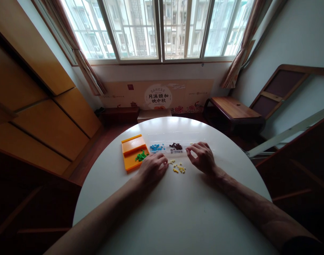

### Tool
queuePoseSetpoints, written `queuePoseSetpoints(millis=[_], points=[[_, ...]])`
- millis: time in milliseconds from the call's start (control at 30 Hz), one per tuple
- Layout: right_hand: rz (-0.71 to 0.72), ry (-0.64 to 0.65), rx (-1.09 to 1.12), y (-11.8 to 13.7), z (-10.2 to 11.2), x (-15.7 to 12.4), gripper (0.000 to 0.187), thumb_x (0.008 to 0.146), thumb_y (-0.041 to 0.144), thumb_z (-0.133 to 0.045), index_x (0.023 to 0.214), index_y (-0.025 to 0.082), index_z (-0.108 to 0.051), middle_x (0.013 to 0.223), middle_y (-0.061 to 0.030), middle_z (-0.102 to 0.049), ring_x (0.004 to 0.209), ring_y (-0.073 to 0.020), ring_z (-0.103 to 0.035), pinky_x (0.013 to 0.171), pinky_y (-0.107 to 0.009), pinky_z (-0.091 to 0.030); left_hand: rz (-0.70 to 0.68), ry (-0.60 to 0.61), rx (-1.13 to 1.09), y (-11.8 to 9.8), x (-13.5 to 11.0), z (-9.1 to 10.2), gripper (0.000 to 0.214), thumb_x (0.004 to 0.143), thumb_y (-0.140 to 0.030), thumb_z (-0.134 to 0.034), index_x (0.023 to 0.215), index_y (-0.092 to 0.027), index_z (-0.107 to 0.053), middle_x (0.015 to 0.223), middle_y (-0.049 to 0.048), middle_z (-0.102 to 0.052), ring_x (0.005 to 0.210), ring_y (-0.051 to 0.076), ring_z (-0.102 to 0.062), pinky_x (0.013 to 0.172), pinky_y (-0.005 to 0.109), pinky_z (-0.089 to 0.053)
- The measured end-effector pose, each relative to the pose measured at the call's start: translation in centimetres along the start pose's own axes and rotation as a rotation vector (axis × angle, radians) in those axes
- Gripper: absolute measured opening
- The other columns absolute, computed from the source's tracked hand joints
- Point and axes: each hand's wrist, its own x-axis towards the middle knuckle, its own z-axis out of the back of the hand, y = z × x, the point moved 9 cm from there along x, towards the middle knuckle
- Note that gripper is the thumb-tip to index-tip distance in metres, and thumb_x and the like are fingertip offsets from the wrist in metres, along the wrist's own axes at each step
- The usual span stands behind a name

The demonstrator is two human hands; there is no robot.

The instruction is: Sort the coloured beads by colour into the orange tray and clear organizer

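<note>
My left hand (154, 165) rests at the table with its fingers curled together, just left of a loose scatter of small yellow pieces (181, 169); whatever it may hold is hidden. Over the right end of a clear plastic box (166, 150), my right hand (202, 158) has thumb and index finger brought together in a pinch, too small to see into. The box's compartments hold small blue pieces (156, 147) and dark brown pieces (176, 146). Behind my left hand, small green pieces (141, 156) lie in an orange tray (130, 165).
A round white table (178, 212) carries everything. Beyond it are a wooden bench (235, 107) at the right, a printed cardboard panel (125, 92) under the window, and wooden cabinets (40, 124) at the left.
</note>
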Motion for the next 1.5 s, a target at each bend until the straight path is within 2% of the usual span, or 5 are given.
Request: queuePoseSetpoints(millis=[267,567,1067,1333,1500], points=[[0.082,0.031,0.099,1.1,-0.6,-0.1,0.011,0.103,0.019,-0.068,0.098,0.023,-0.076,0.093,-0.004,-0.079,0.092,-0.0232,-0.067,0.096,-0.042,-0.049,-0.033,-0.041,-0.028,0.6,0.1,-0.1,0.018,0.107,-0.022,-0.058,0.095,-0.021,-0.071,0.098,0.0059,-0.073,0.086,0.02,-0.068,0.08,0.032,-0.052],[0.335,0.223,0.289,4.1,-1.4,-0.6,0.013,0.107,0.031,-0.072,0.116,0.022,-0.075,0.104,-0.0059,-0.081,0.093,-0.0212,-0.071,0.094,-0.04,-0.054,-0.124,-0.079,-0.113,-1.4,1.1,-0.8,0.019,0.112,-0.025,-0.055,0.101,-0.021,-0.07,0.101,0.0066,-0.074,0.092,0.021,-0.07,0.084,0.034,-0.052],[0.376,0.271,0.305,5.0,-1.9,-0.8,0.009,0.11,0.024,-0.065,0.107,0.023,-0.074,0.095,-0.0025,-0.078,0.086,-0.0191,-0.069,0.092,-0.038,-0.054,-0.211,-0.123,-0.087,-2.5,0.9,-0.9,0.014,0.11,-0.025,-0.059,0.102,-0.021,-0.07,0.099,0.0043,-0.076,0.084,0.019,-0.069,0.081,0.035,-0.051],[-0.022,-0.09,0.161,-1.1,0.8,0.3,0.006,0.107,0.023,-0.069,0.104,0.025,-0.074,0.098,-0.0049,-0.079,0.092,-0.0255,-0.068,0.089,-0.044,-0.056,-0.016,-0.139,-0.085,-0.5,0.9,-0.4,0.012,0.109,-0.029,-0.063,0.106,-0.023,-0.073,0.107,0.0046,-0.077,0.097,0.022,-0.073,0.087,0.038,-0.054],[-0.142,-0.063,0.065,-3.0,0.5,0.2,0.011,0.108,0.025,-0.064,0.111,0.024,-0.075,0.103,-0.0066,-0.079,0.098,-0.0286,-0.067,0.094,-0.048,-0.056,-0.019,-0.065,-0.082,-0.6,0.9,-1.0,0.017,0.108,-0.031,-0.063,0.117,-0.025,-0.077,0.113,0.0063,-0.076,0.101,0.023,-0.072,0.09,0.039,-0.055]])
